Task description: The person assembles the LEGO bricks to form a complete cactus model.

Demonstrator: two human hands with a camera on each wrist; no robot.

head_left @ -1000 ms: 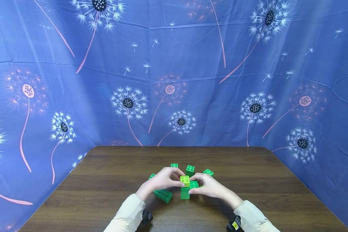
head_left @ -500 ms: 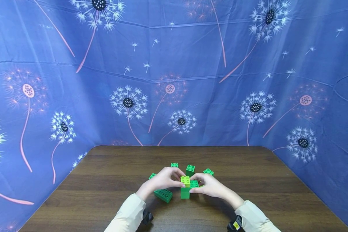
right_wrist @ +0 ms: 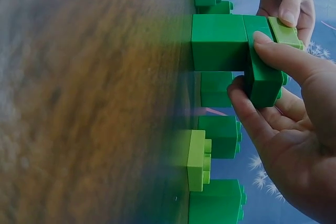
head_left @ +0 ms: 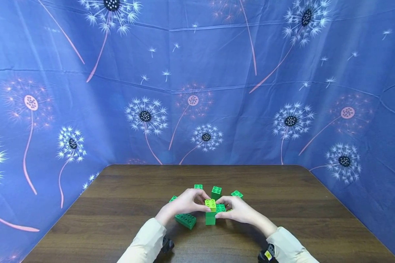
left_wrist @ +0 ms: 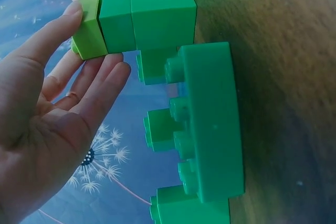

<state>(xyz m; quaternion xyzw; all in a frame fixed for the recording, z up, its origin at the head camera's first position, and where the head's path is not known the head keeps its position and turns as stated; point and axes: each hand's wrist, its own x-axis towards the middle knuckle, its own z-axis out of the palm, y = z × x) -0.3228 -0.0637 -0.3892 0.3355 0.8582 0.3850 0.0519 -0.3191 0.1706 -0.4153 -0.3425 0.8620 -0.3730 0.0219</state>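
A small stack stands upright on the table in front of me. On top is a lime-green toy building brick (head_left: 210, 205), pinched between the thumb and fingers of my left hand (head_left: 185, 203). Beneath it a green brick (right_wrist: 265, 80) juts out to the right, and my right hand (head_left: 236, 209) pinches that overhanging end. A green block (right_wrist: 219, 43) forms the base on the wood. In the right wrist view a thin slanted gap shows between the lime brick and the green one, so the lime brick sits slightly tilted.
A long green brick (head_left: 185, 221) lies left of the stack. Behind stand green bricks (head_left: 216, 190), (head_left: 198, 186) being one brick of these, and another green brick (head_left: 237, 194) farther right. A second lime brick (right_wrist: 196, 161) rests on the wooden table (head_left: 135, 190). A blue curtain (head_left: 197, 73) hangs behind.
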